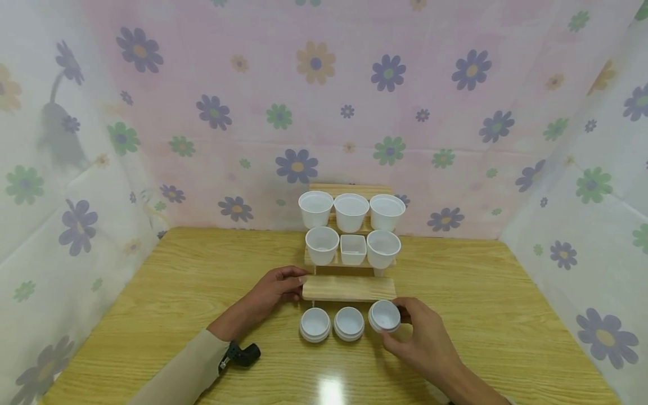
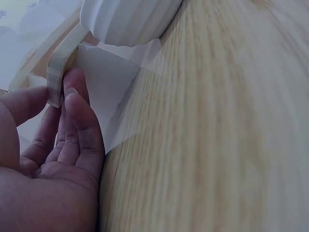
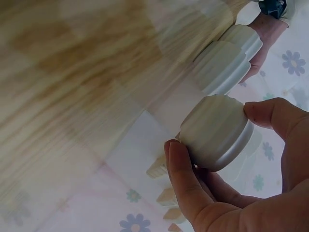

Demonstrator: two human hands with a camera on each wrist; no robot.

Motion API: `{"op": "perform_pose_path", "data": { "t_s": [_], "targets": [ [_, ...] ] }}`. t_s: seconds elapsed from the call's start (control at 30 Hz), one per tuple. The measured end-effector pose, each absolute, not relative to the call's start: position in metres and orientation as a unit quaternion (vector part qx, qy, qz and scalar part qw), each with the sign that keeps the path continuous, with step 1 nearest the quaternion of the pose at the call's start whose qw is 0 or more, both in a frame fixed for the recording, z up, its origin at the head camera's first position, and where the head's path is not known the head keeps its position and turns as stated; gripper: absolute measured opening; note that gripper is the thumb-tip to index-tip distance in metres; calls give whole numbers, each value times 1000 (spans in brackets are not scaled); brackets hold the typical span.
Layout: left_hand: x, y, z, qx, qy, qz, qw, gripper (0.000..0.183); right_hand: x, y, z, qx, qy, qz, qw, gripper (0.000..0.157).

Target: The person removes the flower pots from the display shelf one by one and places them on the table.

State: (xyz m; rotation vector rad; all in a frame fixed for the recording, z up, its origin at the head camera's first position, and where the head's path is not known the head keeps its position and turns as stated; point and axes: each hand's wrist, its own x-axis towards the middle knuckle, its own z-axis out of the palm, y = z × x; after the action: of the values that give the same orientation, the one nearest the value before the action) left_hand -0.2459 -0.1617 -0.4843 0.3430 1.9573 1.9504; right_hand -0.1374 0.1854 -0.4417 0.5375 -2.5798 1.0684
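Observation:
In the head view my left hand (image 1: 280, 287) pinches the left end of the lowest wooden shelf board (image 1: 349, 288) of a small tiered stand. The left wrist view has the thumb on one face of that board (image 2: 57, 77) and fingertips beneath it. My right hand (image 1: 422, 337) grips a small round white pot (image 1: 385, 316) between thumb and fingers, by the board's right front. In the right wrist view this ribbed pot (image 3: 217, 133) is tilted and off the table. Two similar pots, a left one (image 1: 315, 324) and a middle one (image 1: 349, 323), stand on the table before the stand.
Several white cups (image 1: 351, 212) fill the top tier. On the tier below, a square cup (image 1: 352, 249) stands between two round ones. Behind is a flowered cloth (image 1: 349, 135); under everything lies a wood-grain table (image 1: 455, 292).

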Motion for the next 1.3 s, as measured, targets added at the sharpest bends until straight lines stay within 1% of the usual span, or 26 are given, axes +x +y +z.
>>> {"op": "perform_pose_path", "data": {
  "t_s": [0.3, 0.63, 1.07, 1.3],
  "targets": [
    [-248, -161, -484, 125, 688, 692, 178, 40, -139, 186, -443, 179, -903, 367, 135, 52],
    [-249, -162, -486, 128, 688, 691, 179, 41, -142, 185, -442, 152, -906, 387, 79, 53],
    [-247, -161, -484, 129, 688, 690, 182, 40, -142, 186, -444, 152, -905, 392, 68, 52],
    [-247, -161, -486, 132, 692, 689, 171, 40, -144, 186, -443, 159, -901, 401, 45, 49]
  ]
}}
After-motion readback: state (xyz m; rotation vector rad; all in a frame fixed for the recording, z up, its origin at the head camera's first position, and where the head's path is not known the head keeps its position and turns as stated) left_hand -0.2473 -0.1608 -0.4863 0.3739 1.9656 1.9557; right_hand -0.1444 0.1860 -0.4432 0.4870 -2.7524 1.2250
